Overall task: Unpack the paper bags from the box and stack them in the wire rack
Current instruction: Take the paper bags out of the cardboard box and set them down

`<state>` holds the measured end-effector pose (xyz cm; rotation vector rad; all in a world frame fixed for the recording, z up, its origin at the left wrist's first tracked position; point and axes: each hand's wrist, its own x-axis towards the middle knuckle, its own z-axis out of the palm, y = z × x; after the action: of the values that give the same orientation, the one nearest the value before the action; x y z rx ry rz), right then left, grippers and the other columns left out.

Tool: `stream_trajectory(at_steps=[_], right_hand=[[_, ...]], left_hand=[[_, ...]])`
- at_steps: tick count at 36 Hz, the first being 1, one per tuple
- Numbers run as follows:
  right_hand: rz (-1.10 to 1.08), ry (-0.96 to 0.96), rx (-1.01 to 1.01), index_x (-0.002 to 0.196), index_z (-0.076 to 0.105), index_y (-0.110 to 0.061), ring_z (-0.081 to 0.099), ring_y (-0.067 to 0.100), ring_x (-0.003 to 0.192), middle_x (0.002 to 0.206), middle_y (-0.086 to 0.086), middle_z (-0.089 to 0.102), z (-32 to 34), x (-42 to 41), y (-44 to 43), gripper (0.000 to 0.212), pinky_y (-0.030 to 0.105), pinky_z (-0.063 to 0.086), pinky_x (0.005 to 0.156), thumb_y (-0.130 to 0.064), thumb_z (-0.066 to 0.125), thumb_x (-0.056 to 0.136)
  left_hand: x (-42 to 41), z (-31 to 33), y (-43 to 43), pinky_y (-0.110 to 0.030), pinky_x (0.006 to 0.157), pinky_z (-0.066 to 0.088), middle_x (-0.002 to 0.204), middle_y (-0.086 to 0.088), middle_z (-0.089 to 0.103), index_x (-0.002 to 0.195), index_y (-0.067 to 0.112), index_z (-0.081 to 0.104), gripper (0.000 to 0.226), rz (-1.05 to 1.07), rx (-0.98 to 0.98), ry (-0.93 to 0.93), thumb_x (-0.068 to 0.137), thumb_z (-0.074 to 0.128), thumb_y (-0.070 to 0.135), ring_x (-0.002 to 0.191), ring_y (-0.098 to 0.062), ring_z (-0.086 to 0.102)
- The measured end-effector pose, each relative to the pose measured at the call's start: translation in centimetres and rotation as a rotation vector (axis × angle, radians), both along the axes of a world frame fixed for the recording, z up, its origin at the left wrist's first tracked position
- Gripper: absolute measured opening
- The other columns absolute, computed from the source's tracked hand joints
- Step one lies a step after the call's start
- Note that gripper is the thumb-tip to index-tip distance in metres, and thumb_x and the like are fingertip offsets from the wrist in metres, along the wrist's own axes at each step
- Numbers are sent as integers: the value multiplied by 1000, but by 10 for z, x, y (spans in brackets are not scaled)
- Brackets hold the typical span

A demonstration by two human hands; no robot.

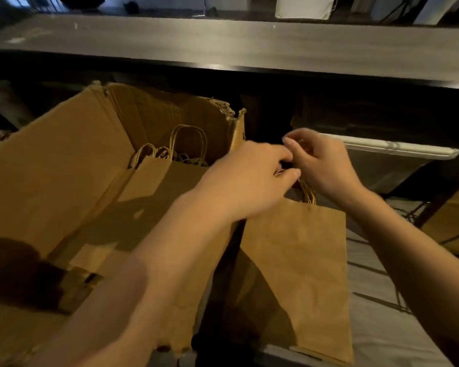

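- The tabletop (223, 41) is the biggest thing here: a long grey slab with a wood-grain look, running across the view beyond both hands, with a dark edge facing them.
- The box (59, 160) is brown corrugated cardboard. It stands open to the left of the hands and under the left forearm, with its flaps folded out and its far corner torn and ragged.
- The paper bag (302, 260) is plain brown kraft, flat and unopened with a smooth face. It hangs directly below the hands, just right of the box wall and out of the box.
- The wire rack (366, 268) lies below and to the right of the right forearm, showing thin dark wires over a pale surface. The hanging bag's lower edge is beside it; I cannot tell if they touch.
- A steel tray (398, 152) with a shiny rolled rim sits just beyond the right hand.
- The remaining bags (149, 176) lie flat inside the box, left of the left hand, with their looped handles (188, 139) standing up.
- The left hand (252, 178) is curled, thumb and fingers pinching the hanging bag's twisted paper handle (308, 193).
- The right hand (326, 165) has its fingers bent, their tips meeting the left hand's above that handle. Whether it grips anything I cannot tell.
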<state>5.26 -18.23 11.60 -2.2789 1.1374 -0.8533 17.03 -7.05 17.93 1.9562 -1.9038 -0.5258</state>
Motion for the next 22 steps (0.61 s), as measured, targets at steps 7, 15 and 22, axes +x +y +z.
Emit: stream_trajectory(at_steps=[7, 15, 22], right_hand=[[223, 44, -118, 118, 60, -18, 62, 8, 90, 101, -2, 66, 55, 71, 8, 30, 29, 54, 79, -36, 47, 96], [406, 300, -192, 125, 55, -17, 62, 13, 97, 111, 1, 64, 69, 152, 22, 36, 30, 54, 81, -36, 53, 94], [459, 589, -133, 137, 43, -19, 58, 22, 108, 124, 6, 58, 33, 214, 29, 54, 34, 53, 84, -35, 62, 89]], left_hand=[[73, 36, 21, -13, 66, 44, 90, 19, 54, 128, 36, 50, 34, 66, -141, -177, 95, 46, 40, 82, 3, 53], [158, 18, 37, -15, 70, 37, 103, 9, 58, 126, 26, 57, 34, 230, -99, -209, 95, 50, 35, 87, -2, 50], [211, -26, 49, -25, 79, 45, 114, 5, 61, 126, 25, 57, 33, 340, 86, -156, 95, 51, 32, 92, -5, 51]])
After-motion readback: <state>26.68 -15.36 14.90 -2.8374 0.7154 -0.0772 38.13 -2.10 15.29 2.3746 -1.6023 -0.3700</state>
